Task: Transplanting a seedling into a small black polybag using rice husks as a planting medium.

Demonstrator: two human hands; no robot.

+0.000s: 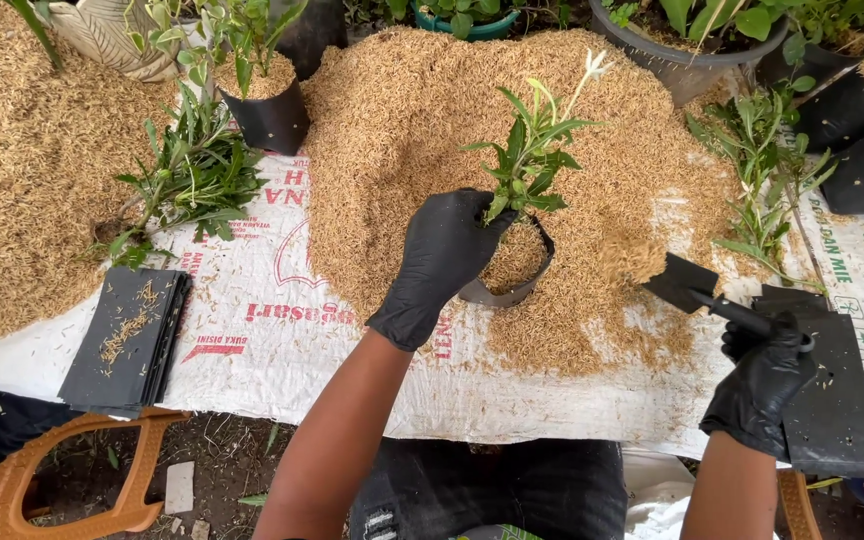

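Head view: your left hand (439,262) grips a black plastic grow bag (512,270); your right hand (764,385) clasps a black trowel (697,290) over the husk-strewn white woven sack (282,350) covering your worktop.

Black glove on each hand, left hand (439,262) and right hand (764,385); bare forearms; dark jeans.

Matt black rubbery gloves (439,262), dry rough husks (422,120), woven plastic sack (272,340).
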